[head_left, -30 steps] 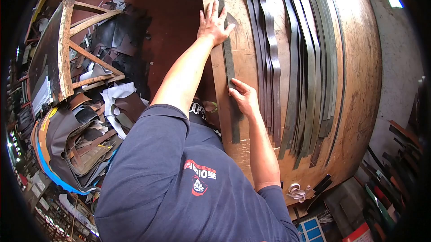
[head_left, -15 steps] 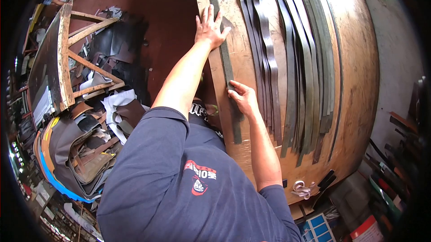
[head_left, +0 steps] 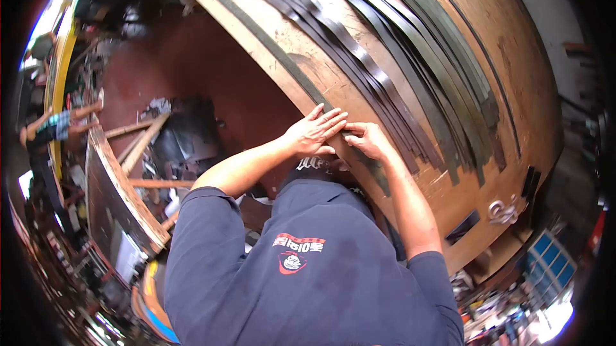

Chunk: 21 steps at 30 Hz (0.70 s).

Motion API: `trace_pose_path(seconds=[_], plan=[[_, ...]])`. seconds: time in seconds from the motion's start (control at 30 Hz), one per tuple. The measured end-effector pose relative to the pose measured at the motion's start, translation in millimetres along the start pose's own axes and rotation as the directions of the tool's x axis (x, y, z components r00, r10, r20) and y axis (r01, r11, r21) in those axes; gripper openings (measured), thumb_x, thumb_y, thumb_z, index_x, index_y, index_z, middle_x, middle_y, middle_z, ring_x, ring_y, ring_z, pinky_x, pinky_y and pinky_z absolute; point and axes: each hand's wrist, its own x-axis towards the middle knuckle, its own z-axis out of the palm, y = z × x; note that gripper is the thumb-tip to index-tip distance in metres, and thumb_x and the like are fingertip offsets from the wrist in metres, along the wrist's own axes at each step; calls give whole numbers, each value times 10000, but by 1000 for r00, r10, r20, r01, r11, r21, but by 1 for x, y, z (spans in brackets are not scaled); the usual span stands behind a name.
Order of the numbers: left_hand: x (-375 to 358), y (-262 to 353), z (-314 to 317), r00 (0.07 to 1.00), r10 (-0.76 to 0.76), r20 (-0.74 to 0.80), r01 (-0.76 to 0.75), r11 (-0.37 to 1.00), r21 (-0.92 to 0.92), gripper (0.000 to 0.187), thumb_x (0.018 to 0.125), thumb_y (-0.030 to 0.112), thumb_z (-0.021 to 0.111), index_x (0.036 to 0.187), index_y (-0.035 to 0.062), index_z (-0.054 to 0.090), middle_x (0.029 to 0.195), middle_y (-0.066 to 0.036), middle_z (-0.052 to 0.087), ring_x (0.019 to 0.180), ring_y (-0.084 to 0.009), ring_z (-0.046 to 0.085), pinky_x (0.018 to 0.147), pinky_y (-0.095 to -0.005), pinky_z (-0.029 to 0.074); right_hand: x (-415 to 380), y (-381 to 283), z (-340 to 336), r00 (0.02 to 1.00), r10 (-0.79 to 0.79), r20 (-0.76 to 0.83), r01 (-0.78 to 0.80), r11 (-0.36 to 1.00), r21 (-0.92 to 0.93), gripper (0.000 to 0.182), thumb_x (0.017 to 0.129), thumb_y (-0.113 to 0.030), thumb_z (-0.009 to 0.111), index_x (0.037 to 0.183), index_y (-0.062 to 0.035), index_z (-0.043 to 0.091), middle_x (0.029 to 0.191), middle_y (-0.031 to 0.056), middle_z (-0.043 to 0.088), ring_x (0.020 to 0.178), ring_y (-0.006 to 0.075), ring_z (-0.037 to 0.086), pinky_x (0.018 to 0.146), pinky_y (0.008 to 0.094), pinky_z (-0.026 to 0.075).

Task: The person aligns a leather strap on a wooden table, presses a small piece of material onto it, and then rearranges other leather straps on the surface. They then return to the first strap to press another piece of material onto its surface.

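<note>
A long dark leather-like strip (head_left: 282,57) runs along the near edge of the wooden table (head_left: 459,214). My left hand (head_left: 317,131) lies flat on this strip, its fingers stretched out. Right beside it, my right hand (head_left: 370,141) has its thumb and fingers closed at the strip, nearly touching the left fingertips. Part of the strip is hidden under both hands, and its end reappears below the right hand. Further across the table lie several brown strips (head_left: 378,83) and several dark strips (head_left: 443,109), side by side.
A bundle of pale tape or ribbon (head_left: 502,211) and a dark flat block (head_left: 463,227) lie near the table's end. A wooden-framed board (head_left: 122,185) leans at the left, near dark scraps (head_left: 186,131). Another person (head_left: 54,125) is at far left. A blue-panelled container (head_left: 548,259) stands lower right.
My left hand has slid back along the strip toward my body and now sits beside my right hand. The head view has turned, so the table appears slanted.
</note>
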Motion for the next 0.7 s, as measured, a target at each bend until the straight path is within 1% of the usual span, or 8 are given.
trace_pose_path(seconds=[0.17,0.23,0.3,0.37,0.43,0.5,0.57,0.7], plan=[[-6,-61,-42,994,22,109,-46,972,231,817,866,608,481,1474,88,315,1559,-102,249,1446,-283,212,1160,-523,170,-2,-2,5,997,39,-64,-36,998,49,395,790,-76,686,1184,-49,657,1087,154,694,1037,219,653,899,322,514],[-17,-103,-54,995,-81,66,59,958,279,810,864,595,499,1474,93,321,1561,-102,245,1444,-300,211,1158,-529,167,-6,-15,5,993,107,-43,-108,994,-8,409,806,-11,674,1213,-21,631,1073,112,690,988,156,633,883,300,509],[-33,-151,-62,992,-117,-49,127,938,324,791,874,556,512,1479,88,310,1567,-118,225,1444,-318,205,1155,-545,159,-8,-17,7,991,74,-112,-81,995,-51,389,804,-38,685,1191,-26,645,1074,127,695,978,166,643,887,304,509],[-34,-162,-85,958,-285,-2,260,872,415,777,885,525,509,1488,85,292,1570,-143,208,1440,-340,209,1149,-562,163,-8,-14,8,993,55,-101,-63,995,-83,366,810,-47,675,1175,-22,651,1098,132,692,988,173,646,900,303,503],[-25,-151,-88,974,-215,-74,225,864,450,736,861,439,583,1451,65,354,1535,-168,278,1410,-365,268,1138,-574,178,-11,-21,8,990,54,-134,-65,995,-77,364,809,-63,670,1171,-23,652,1105,128,693,1009,179,647,913,311,500],[-8,-118,-75,976,-105,-189,151,957,247,631,806,317,672,1343,46,480,1393,-161,459,1308,-370,402,1079,-553,284,-14,-24,9,987,-15,-159,-11,987,-163,397,759,-146,659,1146,-59,670,1106,128,692,1025,253,661,918,338,499],[10,-80,-63,972,115,-204,-104,993,60,528,773,214,715,1244,39,553,1207,-148,550,1155,-343,497,991,-488,367,-14,-24,12,983,-8,-185,-16,992,-127,396,756,-149,657,1142,-60,671,1106,126,691,1034,264,656,927,343,495],[31,-52,-48,956,261,-132,-267,963,-27,378,748,160,716,1104,63,638,996,-95,590,987,-286,544,887,-429,416,-17,-26,13,981,18,-191,-53,982,-180,410,760,-149,657,1159,-56,662,1126,136,682,1039,267,653,924,352,496]])
